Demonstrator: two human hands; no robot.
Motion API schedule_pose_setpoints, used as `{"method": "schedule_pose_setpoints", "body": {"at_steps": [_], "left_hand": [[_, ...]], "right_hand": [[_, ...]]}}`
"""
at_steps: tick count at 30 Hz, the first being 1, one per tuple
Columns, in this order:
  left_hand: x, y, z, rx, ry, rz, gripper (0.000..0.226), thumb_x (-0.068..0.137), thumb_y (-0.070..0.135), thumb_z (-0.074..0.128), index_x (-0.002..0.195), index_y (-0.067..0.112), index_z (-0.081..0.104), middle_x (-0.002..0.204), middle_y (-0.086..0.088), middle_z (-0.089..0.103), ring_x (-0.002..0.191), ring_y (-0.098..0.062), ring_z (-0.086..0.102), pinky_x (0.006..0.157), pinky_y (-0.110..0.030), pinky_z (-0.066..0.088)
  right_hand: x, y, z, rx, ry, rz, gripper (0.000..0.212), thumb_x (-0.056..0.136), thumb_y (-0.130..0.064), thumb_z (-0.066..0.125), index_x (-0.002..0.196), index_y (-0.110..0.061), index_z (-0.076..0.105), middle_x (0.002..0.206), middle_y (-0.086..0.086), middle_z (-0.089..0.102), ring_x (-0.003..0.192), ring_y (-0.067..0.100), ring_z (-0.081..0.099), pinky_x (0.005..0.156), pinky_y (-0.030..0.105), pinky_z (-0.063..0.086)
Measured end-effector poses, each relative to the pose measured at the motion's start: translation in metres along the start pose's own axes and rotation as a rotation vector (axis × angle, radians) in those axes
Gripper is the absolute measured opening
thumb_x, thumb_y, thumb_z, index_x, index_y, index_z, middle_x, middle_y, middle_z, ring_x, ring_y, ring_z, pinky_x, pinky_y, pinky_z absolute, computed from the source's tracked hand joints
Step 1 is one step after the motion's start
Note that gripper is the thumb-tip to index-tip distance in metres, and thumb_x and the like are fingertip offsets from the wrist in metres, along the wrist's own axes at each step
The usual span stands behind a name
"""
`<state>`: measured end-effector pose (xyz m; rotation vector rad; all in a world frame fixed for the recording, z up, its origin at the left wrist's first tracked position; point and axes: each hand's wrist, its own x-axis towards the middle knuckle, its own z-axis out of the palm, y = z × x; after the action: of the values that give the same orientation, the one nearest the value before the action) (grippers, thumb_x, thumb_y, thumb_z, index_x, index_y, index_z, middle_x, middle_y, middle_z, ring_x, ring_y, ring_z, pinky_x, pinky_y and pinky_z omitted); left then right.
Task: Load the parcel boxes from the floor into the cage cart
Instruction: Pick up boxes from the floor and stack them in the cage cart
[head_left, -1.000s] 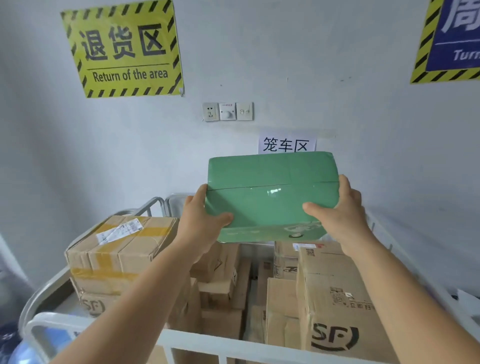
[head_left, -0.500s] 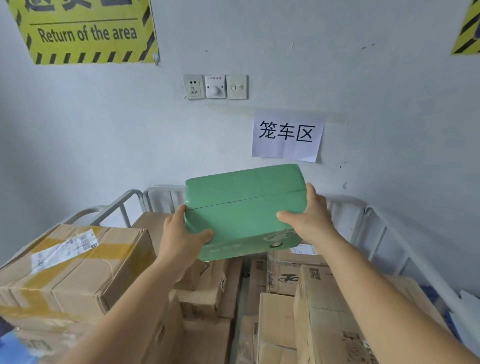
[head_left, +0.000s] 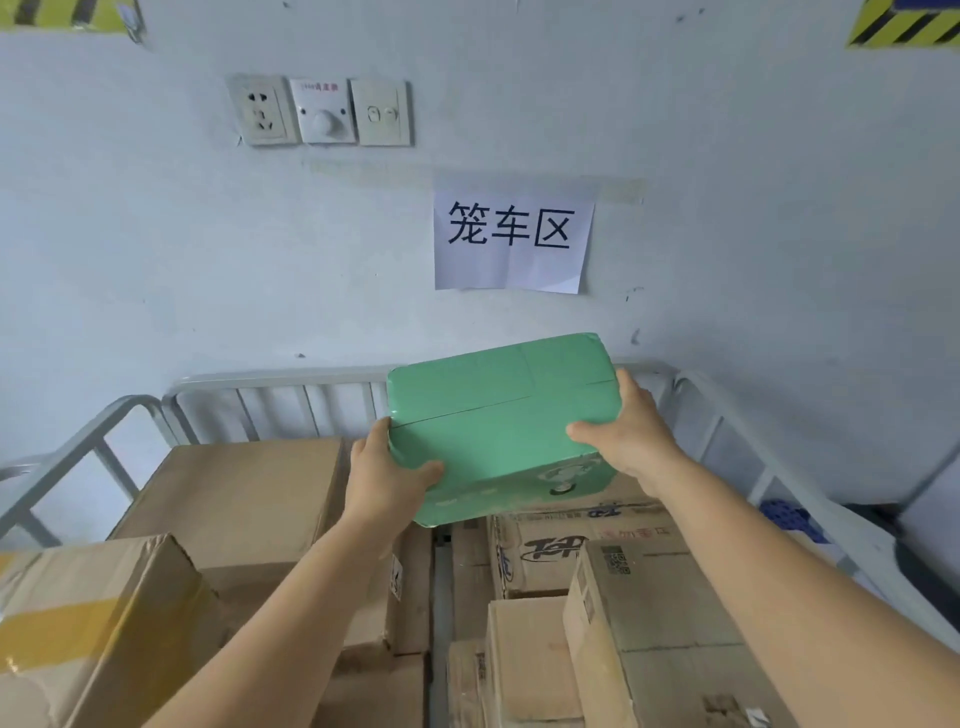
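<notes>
Both grips clasp the green parcel box (head_left: 498, 426): my left hand (head_left: 387, 480) at its near-left corner, my right hand (head_left: 631, 434) on its right end. Its long axis runs left-right, hovering near the cage cart's far rail (head_left: 280, 379), above the brown boxes (head_left: 582, 545).

Wall: we are facing a pale blue-grey painted wall (head_left: 156, 270), scuffed in places.
Fittings: we are seeing a socket (head_left: 262, 110), a dial (head_left: 323, 111) and a switch (head_left: 381, 113) side by side.
Signs: a white paper notice (head_left: 511, 238) is hanging below them; hazard-striped signs (head_left: 903, 23) are showing at the top corners.
</notes>
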<state>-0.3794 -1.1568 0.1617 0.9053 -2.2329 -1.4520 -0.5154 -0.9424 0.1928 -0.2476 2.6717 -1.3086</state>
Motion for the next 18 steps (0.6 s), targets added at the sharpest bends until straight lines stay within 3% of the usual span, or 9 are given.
{"method": "schedule_pose_setpoints", "body": {"at_steps": [2,5,10,12,15,18], "left_hand": [[0.012,0.000,0.018,0.026,-0.029,-0.006,0.080,0.077,0.019,0.077,0.146,0.020,0.036,0.128,-0.004,0.044,0.105,-0.021,0.054,0.096,-0.043,0.050],[0.027,0.000,0.048,0.043,-0.067,-0.025,0.081,0.077,0.020,0.077,0.146,0.019,0.036,0.129,-0.005,0.044,0.107,-0.024,0.057,0.095,-0.043,0.051],[0.043,0.002,0.097,0.109,-0.094,-0.074,0.081,0.076,0.021,0.078,0.145,0.017,0.037,0.127,-0.006,0.045,0.106,-0.025,0.057,0.094,-0.041,0.051],[0.052,-0.001,0.119,0.122,-0.113,-0.090,0.082,0.071,0.025,0.079,0.143,0.019,0.040,0.126,-0.006,0.050,0.103,-0.025,0.060,0.089,-0.044,0.054],[0.066,-0.009,0.153,0.131,-0.143,-0.131,0.083,0.064,0.030,0.079,0.138,0.021,0.044,0.120,-0.004,0.057,0.095,-0.021,0.064,0.084,-0.043,0.057],[0.077,-0.018,0.185,0.124,-0.170,-0.170,0.092,0.050,0.042,0.076,0.134,0.024,0.046,0.119,0.000,0.059,0.095,-0.019,0.065,0.085,-0.042,0.056]], "right_hand": [[0.014,0.011,-0.007,0.000,-0.006,0.025,0.057,0.072,-0.026,0.078,0.114,-0.032,0.041,0.120,-0.001,0.051,0.104,0.023,0.058,0.092,0.045,0.052],[0.037,0.030,-0.015,-0.011,-0.015,0.047,0.065,0.073,-0.024,0.078,0.126,-0.029,0.042,0.119,-0.001,0.056,0.103,0.021,0.060,0.092,0.044,0.052],[0.080,0.069,-0.025,-0.022,-0.089,0.112,0.064,0.076,-0.022,0.078,0.129,-0.028,0.042,0.118,-0.003,0.060,0.101,0.020,0.062,0.090,0.043,0.053],[0.097,0.086,-0.030,-0.039,-0.128,0.140,0.062,0.079,-0.020,0.077,0.130,-0.027,0.041,0.116,-0.003,0.060,0.101,0.020,0.061,0.088,0.039,0.053],[0.122,0.111,-0.036,-0.060,-0.179,0.178,0.051,0.081,-0.017,0.075,0.115,-0.030,0.039,0.109,-0.003,0.060,0.094,0.018,0.061,0.075,0.033,0.051],[0.143,0.136,-0.039,-0.060,-0.227,0.216,0.056,0.081,-0.017,0.076,0.120,-0.028,0.039,0.106,-0.005,0.058,0.092,0.016,0.060,0.081,0.037,0.053]]}}
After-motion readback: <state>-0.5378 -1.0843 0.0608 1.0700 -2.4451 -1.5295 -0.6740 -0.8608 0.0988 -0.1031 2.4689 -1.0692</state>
